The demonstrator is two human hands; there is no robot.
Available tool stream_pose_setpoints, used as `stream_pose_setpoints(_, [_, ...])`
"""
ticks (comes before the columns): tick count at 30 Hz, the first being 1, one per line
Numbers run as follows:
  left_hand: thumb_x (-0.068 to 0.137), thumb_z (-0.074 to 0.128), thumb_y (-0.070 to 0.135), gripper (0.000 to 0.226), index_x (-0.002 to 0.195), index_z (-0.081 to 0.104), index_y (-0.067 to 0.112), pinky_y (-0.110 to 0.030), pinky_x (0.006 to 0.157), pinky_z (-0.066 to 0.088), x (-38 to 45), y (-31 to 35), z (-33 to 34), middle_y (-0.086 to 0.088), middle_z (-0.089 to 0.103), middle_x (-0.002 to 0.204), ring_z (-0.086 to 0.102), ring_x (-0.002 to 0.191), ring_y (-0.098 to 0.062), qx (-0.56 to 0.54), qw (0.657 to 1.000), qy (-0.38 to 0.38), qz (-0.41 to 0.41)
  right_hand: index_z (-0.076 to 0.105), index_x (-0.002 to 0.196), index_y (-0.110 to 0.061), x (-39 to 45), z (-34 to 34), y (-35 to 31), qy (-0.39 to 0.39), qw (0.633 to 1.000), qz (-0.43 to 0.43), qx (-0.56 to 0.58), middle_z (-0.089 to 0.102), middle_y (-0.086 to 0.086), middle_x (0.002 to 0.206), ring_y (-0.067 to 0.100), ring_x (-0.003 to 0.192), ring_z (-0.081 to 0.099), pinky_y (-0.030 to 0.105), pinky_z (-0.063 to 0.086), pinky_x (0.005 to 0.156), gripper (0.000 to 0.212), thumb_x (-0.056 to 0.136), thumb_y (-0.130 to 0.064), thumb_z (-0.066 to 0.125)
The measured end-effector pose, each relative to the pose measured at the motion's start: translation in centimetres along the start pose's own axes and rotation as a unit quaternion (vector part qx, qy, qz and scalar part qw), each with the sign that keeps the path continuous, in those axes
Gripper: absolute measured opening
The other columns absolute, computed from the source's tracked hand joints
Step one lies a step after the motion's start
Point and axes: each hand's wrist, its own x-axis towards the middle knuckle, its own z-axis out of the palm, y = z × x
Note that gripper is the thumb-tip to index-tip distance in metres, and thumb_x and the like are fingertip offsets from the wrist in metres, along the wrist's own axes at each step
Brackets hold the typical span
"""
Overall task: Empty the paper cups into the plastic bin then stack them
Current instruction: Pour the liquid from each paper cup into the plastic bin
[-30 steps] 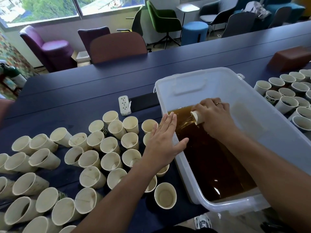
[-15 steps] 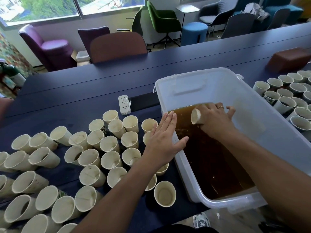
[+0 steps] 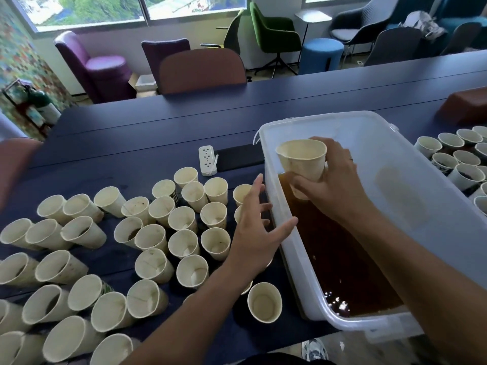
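Long dark-blue table [image 3: 158, 127] fills most of the view, running 9 to 3 o'clock. Translucent white plastic bin [image 3: 411, 206] sits on it at 3 to 5 o'clock, near corner overhanging the table edge, with brown liquid [image 3: 337, 259] pooled along its left and near side. Big cluster of empty cream paper cups [image 3: 147, 246] covers the table from 7 to 10 o'clock, mostly upright or leaning, rims touching or just beside each other; one cup [image 3: 264, 302] stands alone at 6 o'clock, just beside the bin wall. Second group of paper cups [image 3: 453, 159] at 3 o'clock right of the bin, some with dark contents. Right hand [image 3: 334, 183] is over the bin's left part, fingers and thumb curled round a cream paper cup [image 3: 303, 160], mouth facing up and tilted toward the camera, held above the liquid; ring on one finger. Left hand [image 3: 257, 233] hovers over the cups next to the bin's left wall, fingers straight and loosely spread, thumb reaching to the bin rim, holding nothing. White power strip [image 3: 207, 160] lies at 12 o'clock of the cluster, touching a black flat rectangle [image 3: 239, 157].
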Motion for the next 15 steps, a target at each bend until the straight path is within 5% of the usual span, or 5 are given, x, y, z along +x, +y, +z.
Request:
stream_pose_setpoints(4, [0.081, 0.082, 0.038, 0.098, 0.154, 0.017, 0.049, -0.023, 0.089, 0.055, -1.2, -0.3, -2.2, 0.022, 0.043, 0.143, 0.060, 0.114, -0.004, -0.048, 0.997, 0.059, -0.009, 0.046, 0.131, -0.026, -0.6, 1.6, -3.6, -0.071, 0.992, -0.030, 0.103, 0.056, -0.002, 0.124, 0.016, 0.111, 0.054, 0.031, 0.050, 0.087, 0.069, 0.075, -0.056, 0.073])
stream_pose_setpoints(9, [0.076, 0.082, 0.041, 0.085, 0.133, 0.025, 0.067, -0.034, 0.087, 0.059, -3.1, -1.1, -5.3, 0.029, 0.054, 0.125, 0.066, 0.104, -0.007, -0.071, 0.990, 0.120, -0.037, 0.042, 0.130, -0.036, -1.0, 4.3, -6.8, -0.214, 0.964, -0.075, 0.138, 0.057, -0.012, 0.124, 0.003, 0.113, 0.055, 0.019, 0.049, 0.087, 0.067, 0.076, -0.055, 0.077])
stream_pose_setpoints(13, [0.073, 0.081, 0.039, 0.072, 0.134, 0.044, 0.042, -0.037, 0.086, 0.059, -5.3, -2.9, -7.6, 0.015, 0.065, 0.116, 0.067, 0.103, -0.007, -0.084, 0.980, 0.167, -0.064, 0.036, 0.129, -0.043, -1.3, 7.2, -8.9, -0.305, 0.938, -0.091, 0.134, 0.050, -0.036, 0.117, -0.008, 0.111, 0.051, 0.008, 0.045, 0.082, 0.071, 0.072, -0.054, 0.078])
stream_pose_setpoints(15, [0.071, 0.080, 0.044, 0.064, 0.126, 0.047, 0.044, -0.036, 0.083, 0.060, -6.5, -3.8, -8.8, 0.015, 0.066, 0.113, 0.068, 0.101, -0.010, -0.086, 0.973, 0.199, -0.080, 0.035, 0.129, -0.047, -1.4, 8.7, -9.7, -0.357, 0.920, -0.100, 0.126, 0.050, -0.038, 0.117, -0.008, 0.110, 0.052, 0.015, 0.049, 0.086, 0.076, 0.068, -0.065, 0.076])
